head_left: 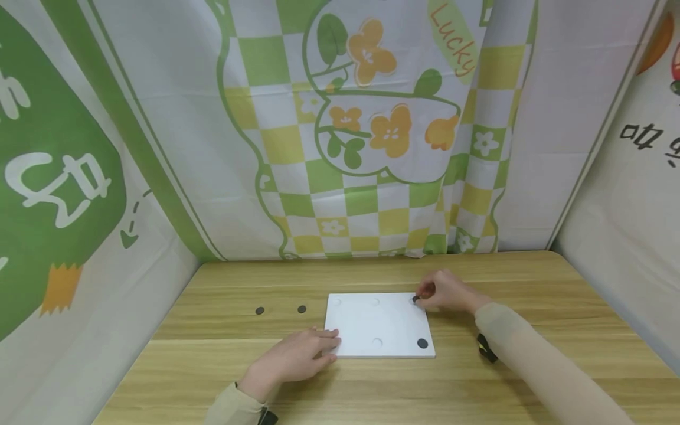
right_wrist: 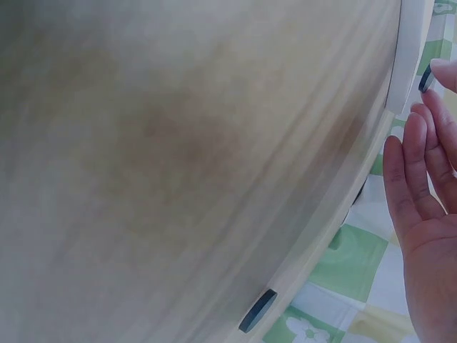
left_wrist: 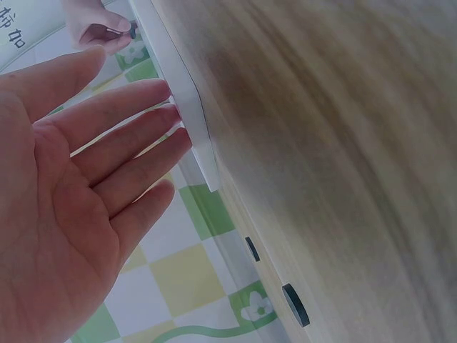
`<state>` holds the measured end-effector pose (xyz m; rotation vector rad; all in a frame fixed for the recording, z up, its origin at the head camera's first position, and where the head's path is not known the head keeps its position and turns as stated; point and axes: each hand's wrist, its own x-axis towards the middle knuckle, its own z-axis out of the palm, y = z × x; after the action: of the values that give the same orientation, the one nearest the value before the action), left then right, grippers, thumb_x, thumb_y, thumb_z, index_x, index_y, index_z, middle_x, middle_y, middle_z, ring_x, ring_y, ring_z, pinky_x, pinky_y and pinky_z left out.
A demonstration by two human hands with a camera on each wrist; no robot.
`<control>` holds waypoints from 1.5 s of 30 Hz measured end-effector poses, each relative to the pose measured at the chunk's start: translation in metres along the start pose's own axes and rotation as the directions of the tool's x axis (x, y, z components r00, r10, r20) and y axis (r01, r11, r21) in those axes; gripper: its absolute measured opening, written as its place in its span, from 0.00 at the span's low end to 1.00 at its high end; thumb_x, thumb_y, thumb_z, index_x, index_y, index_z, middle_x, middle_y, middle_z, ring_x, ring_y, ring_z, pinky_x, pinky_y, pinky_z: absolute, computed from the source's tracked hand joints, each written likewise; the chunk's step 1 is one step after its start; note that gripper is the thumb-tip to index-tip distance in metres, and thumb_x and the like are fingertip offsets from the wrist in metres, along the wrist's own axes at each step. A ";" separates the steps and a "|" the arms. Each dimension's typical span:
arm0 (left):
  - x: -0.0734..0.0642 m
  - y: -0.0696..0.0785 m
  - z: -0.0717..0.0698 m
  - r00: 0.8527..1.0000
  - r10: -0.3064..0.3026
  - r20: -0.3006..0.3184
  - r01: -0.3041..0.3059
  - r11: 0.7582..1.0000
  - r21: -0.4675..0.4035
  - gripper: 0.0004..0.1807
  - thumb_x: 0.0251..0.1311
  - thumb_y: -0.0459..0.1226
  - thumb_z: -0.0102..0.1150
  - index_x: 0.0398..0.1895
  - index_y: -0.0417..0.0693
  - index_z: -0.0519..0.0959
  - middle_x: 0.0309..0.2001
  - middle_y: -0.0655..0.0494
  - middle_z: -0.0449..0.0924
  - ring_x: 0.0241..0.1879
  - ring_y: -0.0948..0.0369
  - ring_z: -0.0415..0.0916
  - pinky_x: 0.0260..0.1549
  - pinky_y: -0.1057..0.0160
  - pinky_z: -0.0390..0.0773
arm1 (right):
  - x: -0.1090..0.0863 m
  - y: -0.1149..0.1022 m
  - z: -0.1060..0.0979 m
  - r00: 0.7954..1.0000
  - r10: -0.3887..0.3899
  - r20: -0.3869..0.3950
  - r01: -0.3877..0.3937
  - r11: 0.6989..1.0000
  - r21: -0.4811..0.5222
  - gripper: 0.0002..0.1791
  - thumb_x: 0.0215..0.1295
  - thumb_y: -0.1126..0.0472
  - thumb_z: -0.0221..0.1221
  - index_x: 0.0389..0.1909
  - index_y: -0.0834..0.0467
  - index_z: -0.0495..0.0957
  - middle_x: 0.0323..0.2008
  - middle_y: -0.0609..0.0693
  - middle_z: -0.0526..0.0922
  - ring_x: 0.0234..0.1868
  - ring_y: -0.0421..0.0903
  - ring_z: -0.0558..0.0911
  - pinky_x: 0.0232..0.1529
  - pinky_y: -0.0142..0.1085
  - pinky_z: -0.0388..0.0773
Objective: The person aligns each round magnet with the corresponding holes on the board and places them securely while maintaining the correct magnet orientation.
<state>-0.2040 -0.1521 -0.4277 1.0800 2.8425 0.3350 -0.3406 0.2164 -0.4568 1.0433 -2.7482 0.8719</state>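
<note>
A white rectangular board [head_left: 353,324] with shallow round recesses lies on the table. My right hand [head_left: 448,290] pinches a small dark disc [head_left: 416,300] between thumb and fingertip at the board's far right corner; the disc is tilted on edge in the right wrist view, where the hand [right_wrist: 432,186] has its other fingers extended. Another dark disc [head_left: 422,343] sits at the near right corner. My left hand [head_left: 297,356] rests its fingertips on the board's near left corner, fingers nearly straight in the left wrist view, and hides the recess area there.
Two dark discs, a nearer-board one [head_left: 301,309] and a farther one [head_left: 260,310], lie on the wooden table [head_left: 223,283] left of the board. In the right wrist view a dark disc [right_wrist: 258,311] lies on the table. Printed curtains [head_left: 372,218] surround the table's back and sides.
</note>
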 end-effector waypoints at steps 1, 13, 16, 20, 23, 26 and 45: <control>0.000 0.000 0.000 1.000 -0.001 0.001 0.001 1.000 -0.002 0.21 0.68 0.44 0.50 0.59 0.45 0.75 0.64 0.51 0.71 0.64 0.53 0.69 0.65 0.49 0.66 | 0.000 0.000 0.001 1.000 -0.003 -0.001 0.003 1.000 0.001 0.06 0.48 0.57 0.71 0.26 0.50 0.84 0.25 0.38 0.82 0.26 0.32 0.77 0.29 0.26 0.79; 0.000 -0.002 0.002 1.000 0.005 -0.002 -0.005 1.000 0.000 0.21 0.68 0.44 0.50 0.59 0.45 0.76 0.64 0.51 0.71 0.64 0.53 0.69 0.65 0.49 0.66 | 0.003 -0.001 0.004 1.000 0.005 0.025 -0.005 1.000 0.003 0.05 0.49 0.57 0.70 0.27 0.51 0.84 0.25 0.39 0.81 0.26 0.32 0.77 0.28 0.26 0.79; 0.000 -0.002 0.002 1.000 0.008 -0.004 -0.008 1.000 0.001 0.21 0.68 0.44 0.49 0.59 0.45 0.75 0.64 0.51 0.71 0.64 0.53 0.69 0.66 0.49 0.66 | 0.004 0.000 0.005 1.000 0.004 0.026 -0.004 1.000 0.005 0.05 0.50 0.58 0.70 0.27 0.51 0.84 0.25 0.39 0.81 0.26 0.32 0.77 0.28 0.26 0.79; 0.000 -0.001 0.001 1.000 0.009 -0.004 -0.009 1.000 0.000 0.21 0.68 0.44 0.49 0.59 0.45 0.76 0.63 0.51 0.72 0.64 0.54 0.69 0.66 0.49 0.65 | 0.005 0.000 0.004 1.000 -0.001 0.026 0.001 1.000 0.001 0.05 0.50 0.58 0.70 0.27 0.52 0.84 0.26 0.40 0.82 0.26 0.32 0.77 0.29 0.26 0.79; 0.000 -0.001 0.001 1.000 0.009 -0.001 -0.009 1.000 -0.001 0.21 0.68 0.44 0.49 0.59 0.45 0.76 0.63 0.51 0.72 0.64 0.54 0.69 0.66 0.50 0.65 | 0.005 -0.002 0.004 1.000 -0.003 0.027 0.004 1.000 -0.012 0.05 0.50 0.58 0.70 0.27 0.52 0.84 0.26 0.40 0.82 0.26 0.32 0.77 0.29 0.25 0.79; 0.000 -0.001 0.001 1.000 0.009 0.000 -0.009 1.000 0.001 0.21 0.68 0.44 0.49 0.59 0.45 0.75 0.64 0.52 0.71 0.64 0.55 0.69 0.66 0.50 0.66 | 0.005 -0.002 0.004 1.000 -0.003 0.028 0.004 1.000 -0.018 0.05 0.50 0.58 0.70 0.27 0.52 0.84 0.26 0.40 0.82 0.27 0.32 0.77 0.29 0.26 0.79; 0.000 0.000 0.001 1.000 0.010 -0.006 -0.010 1.000 0.017 0.21 0.68 0.44 0.50 0.59 0.45 0.76 0.63 0.51 0.72 0.63 0.53 0.69 0.65 0.49 0.67 | 0.004 -0.006 0.000 0.998 0.012 0.066 -0.013 1.000 0.024 0.06 0.51 0.58 0.70 0.29 0.54 0.85 0.27 0.43 0.83 0.28 0.32 0.78 0.30 0.26 0.80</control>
<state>-0.2038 -0.1519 -0.4284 1.0978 2.8513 0.3164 -0.3394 0.2103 -0.4530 1.0795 -2.8079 0.8905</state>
